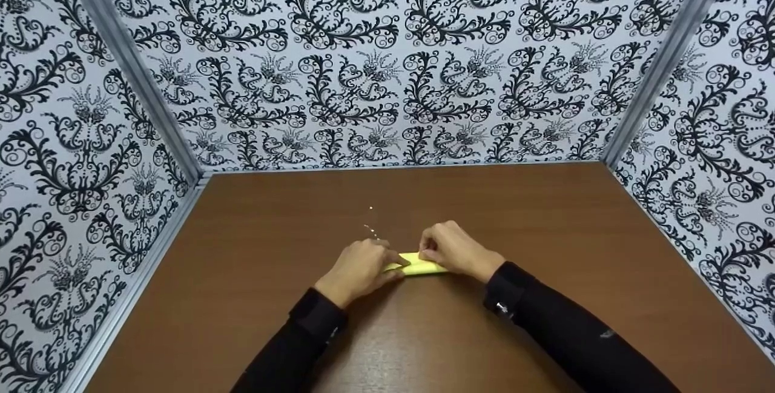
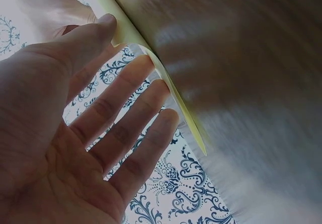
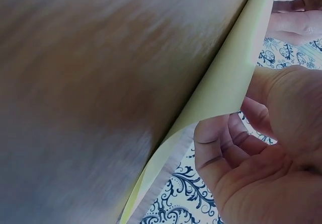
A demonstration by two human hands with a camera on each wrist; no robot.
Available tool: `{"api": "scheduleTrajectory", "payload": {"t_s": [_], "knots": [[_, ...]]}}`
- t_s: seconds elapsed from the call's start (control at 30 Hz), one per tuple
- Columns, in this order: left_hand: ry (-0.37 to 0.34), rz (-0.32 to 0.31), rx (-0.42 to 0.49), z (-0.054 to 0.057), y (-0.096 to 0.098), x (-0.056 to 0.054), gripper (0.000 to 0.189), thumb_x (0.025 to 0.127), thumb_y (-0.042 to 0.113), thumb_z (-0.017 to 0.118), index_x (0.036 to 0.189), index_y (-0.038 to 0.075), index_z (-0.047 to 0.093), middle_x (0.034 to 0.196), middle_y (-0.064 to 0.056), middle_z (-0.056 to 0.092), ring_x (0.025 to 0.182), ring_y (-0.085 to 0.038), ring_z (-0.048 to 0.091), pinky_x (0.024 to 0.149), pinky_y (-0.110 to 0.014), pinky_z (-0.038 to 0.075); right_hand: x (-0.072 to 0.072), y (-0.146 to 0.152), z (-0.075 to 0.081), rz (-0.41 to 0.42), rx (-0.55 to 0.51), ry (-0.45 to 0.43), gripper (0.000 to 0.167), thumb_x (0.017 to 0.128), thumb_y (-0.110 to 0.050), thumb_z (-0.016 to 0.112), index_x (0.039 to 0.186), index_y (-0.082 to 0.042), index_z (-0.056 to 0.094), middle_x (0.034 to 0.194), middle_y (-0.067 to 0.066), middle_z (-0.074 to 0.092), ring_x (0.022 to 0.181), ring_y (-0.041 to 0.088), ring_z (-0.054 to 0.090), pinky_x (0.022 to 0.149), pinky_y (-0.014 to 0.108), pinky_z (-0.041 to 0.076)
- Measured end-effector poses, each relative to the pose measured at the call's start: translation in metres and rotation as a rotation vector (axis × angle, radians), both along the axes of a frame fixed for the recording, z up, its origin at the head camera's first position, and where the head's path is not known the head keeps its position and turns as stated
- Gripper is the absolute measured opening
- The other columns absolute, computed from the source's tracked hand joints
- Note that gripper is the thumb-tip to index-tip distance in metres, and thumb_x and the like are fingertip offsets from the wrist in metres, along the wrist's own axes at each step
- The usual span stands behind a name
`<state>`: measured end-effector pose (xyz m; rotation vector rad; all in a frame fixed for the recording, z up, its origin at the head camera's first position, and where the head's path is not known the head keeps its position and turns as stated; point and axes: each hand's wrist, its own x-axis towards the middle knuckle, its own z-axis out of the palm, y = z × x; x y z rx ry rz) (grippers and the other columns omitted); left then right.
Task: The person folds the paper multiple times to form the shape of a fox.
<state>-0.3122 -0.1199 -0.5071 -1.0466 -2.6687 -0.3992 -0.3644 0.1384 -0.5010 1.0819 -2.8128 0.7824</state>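
A sheet of yellow paper (image 1: 422,268), folded or curled over into a narrow strip, lies on the brown table between both hands. My left hand (image 1: 357,269) holds its left part, the thumb at the near edge and the index finger on top. In the left wrist view, the other fingers stretch out along the paper (image 2: 126,30) and touch down beside it. The right hand (image 1: 455,250) pinches the paper toward its right end. From the right wrist, the paper (image 3: 221,85) shows a raised, curved flap that hides the thumb's tip; the fingers are bent.
The brown tabletop (image 1: 272,217) extends around the hands. White walls with a black floral pattern (image 1: 363,78) stand behind and at both sides, joined by grey metal posts (image 1: 130,66). Small white specks (image 1: 371,230) show just beyond the left hand.
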Motion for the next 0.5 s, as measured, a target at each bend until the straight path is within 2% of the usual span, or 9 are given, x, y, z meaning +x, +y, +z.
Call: {"api": "scheduleTrajectory", "payload": {"t_s": [0.27, 0.5], "knots": [[0.003, 0.012, -0.046, -0.001, 0.002, -0.001, 0.020, 0.105, 0.035, 0.089, 0.122, 0.025, 0.094, 0.106, -0.002, 0.082, 0.094, -0.027, 0.082, 0.078, -0.049, 0.070, 0.005, 0.007, 0.005, 0.054, 0.004, 0.051, 0.005, 0.095, -0.003, 0.090, 0.097, -0.008, 0.092, 0.091, 0.004, 0.089, 0.075, 0.009, 0.071, 0.068, 0.025, 0.056], [0.004, 0.023, -0.059, -0.001, 0.002, -0.001, 0.019, 0.105, 0.035, 0.089, 0.121, 0.027, 0.094, 0.105, -0.001, 0.082, 0.092, -0.027, 0.081, 0.076, -0.049, 0.069, 0.010, 0.012, 0.009, 0.068, 0.021, 0.032, 0.010, 0.096, -0.006, 0.090, 0.105, -0.005, 0.093, 0.099, 0.006, 0.091, 0.078, 0.011, 0.074, 0.069, 0.026, 0.057]]}}
